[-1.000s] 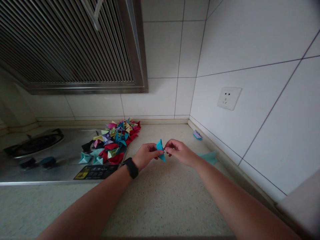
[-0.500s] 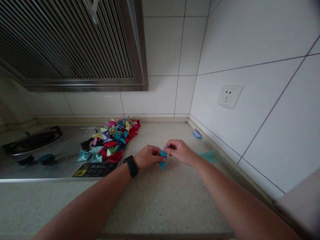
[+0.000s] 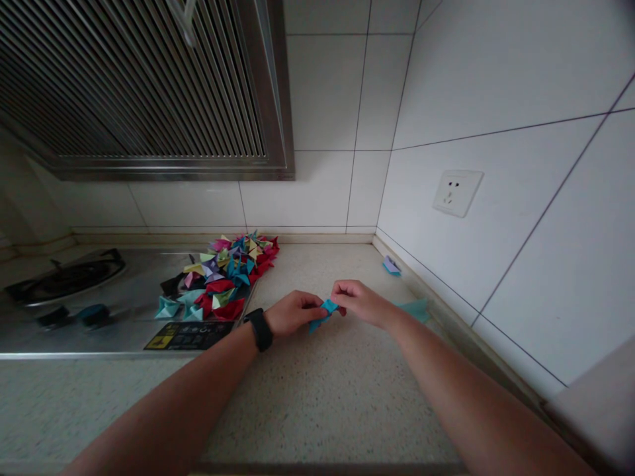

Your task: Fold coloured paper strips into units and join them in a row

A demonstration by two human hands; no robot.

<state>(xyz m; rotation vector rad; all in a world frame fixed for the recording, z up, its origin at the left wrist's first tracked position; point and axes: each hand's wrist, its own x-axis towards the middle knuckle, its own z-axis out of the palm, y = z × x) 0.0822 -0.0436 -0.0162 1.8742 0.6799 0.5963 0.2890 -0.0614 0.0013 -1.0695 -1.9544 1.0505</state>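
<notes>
Pinching seemingly half-folded blue paper (image 3: 329,306) with left hand (image 3: 294,312) and right hand (image 3: 361,303) mid-frame, we have finished-looking paper shapes (image 3: 231,289) heaped centre-left, a teal sheet (image 3: 418,309) seemingly unfolded right.

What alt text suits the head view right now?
Left hand holds a folded blue paper over a counter; right hand touches it. A colorful paper pile lies left, partly on a stove; a purple paper and teal sheet lie right.

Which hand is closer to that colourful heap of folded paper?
The left hand: it is just right of the heap. The right hand is farther right, beyond the blue paper between them.
</notes>
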